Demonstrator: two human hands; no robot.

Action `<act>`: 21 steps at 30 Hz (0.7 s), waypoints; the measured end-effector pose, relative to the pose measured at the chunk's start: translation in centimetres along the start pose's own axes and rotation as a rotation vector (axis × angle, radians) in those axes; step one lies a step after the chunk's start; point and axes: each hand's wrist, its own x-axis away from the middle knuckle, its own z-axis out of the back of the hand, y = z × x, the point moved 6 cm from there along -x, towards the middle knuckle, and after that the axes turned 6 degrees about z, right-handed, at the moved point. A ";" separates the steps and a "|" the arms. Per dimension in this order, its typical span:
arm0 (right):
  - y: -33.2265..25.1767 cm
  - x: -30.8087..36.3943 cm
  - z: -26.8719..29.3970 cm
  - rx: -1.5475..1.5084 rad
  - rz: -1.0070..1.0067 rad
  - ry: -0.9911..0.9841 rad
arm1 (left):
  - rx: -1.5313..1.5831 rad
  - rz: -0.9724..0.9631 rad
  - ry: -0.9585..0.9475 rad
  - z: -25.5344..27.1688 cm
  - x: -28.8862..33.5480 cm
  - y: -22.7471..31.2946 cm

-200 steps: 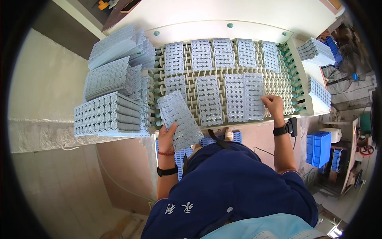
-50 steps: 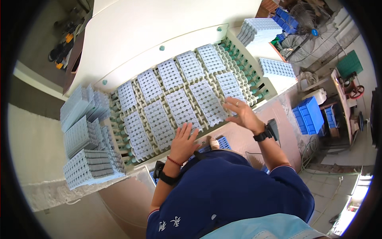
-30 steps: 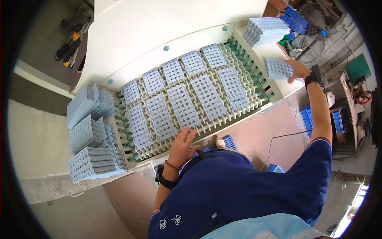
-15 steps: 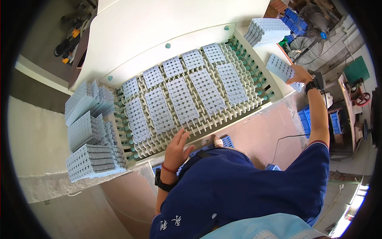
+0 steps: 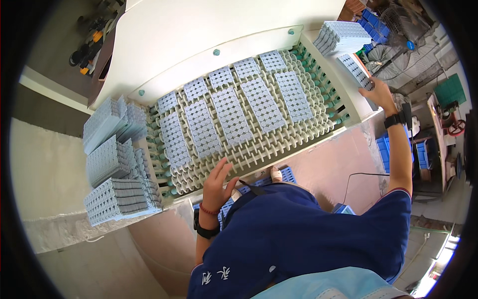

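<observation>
My right hand (image 5: 380, 94) is closed around the near end of a light blue-grey panel (image 5: 353, 69) on the ledge at the right. The panel has rows of round cells and dark holes; my fingers and thumb cover its near part. My left hand (image 5: 215, 185) hangs empty by the machine's near edge, with its fingers apart. Beyond it, several similar panels (image 5: 230, 114) lie in two rows on a bed of pale rods and rollers (image 5: 249, 147). The far row runs up to the white cover (image 5: 199, 37), which may hide part of it.
Stacks of panels (image 5: 113, 197) stand on the left ledge. Another stack (image 5: 343, 37) is at the far right, near a floor fan (image 5: 401, 42). Blue crates (image 5: 383, 148) sit on the floor at the right, and a black cable (image 5: 366, 174) runs across it.
The panels on the rod bed have moved away from me, toward the white cover. The panel by my right hand now sits closer to the far-right stack. My left hand stays open near the edge.
</observation>
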 end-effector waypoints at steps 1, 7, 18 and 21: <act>-1.9 0.3 0.4 -0.063 0.006 0.014 | 0.060 0.017 0.012 0.2 -0.2 -0.1; -18.8 3.6 -4.3 -0.491 0.280 -0.200 | 0.769 0.222 0.012 -1.3 -1.2 -1.0; -41.0 14.0 -16.1 -0.795 0.654 -0.267 | 1.528 0.561 0.366 1.2 0.5 -6.2; -42.0 14.4 -18.5 -1.153 0.395 -0.729 | 1.601 0.623 0.330 1.9 3.4 -8.2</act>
